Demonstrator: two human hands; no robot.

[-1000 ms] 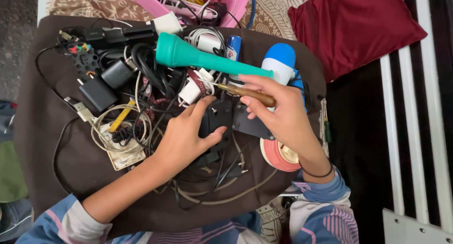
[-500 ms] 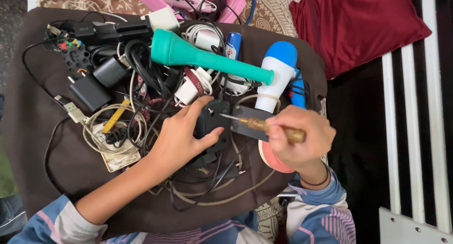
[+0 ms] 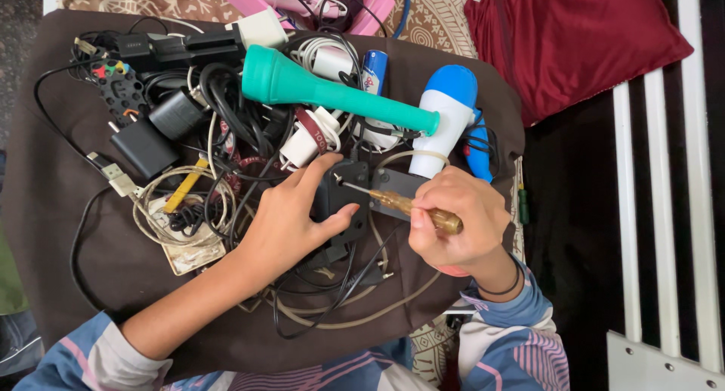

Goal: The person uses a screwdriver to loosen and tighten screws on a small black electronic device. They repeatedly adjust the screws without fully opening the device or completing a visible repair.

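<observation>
- My left hand (image 3: 291, 217) lies flat, fingers spread, pinning a small black plastic box (image 3: 341, 198) on the brown cloth (image 3: 53, 210).
- My right hand (image 3: 453, 225) is fisted around a screwdriver with an amber translucent handle (image 3: 411, 208).
- The tool's long axis runs from 4 o'clock up to 10 o'clock; its tip touches the box's top edge, just beside my left index finger.
- The box sits at 9 o'clock from my right hand; the left is nearer.
- My left palm covers much of the box, and I cannot make out the screw.
- A teal plastic torch (image 3: 332, 92) lies at 12 o'clock.
</observation>
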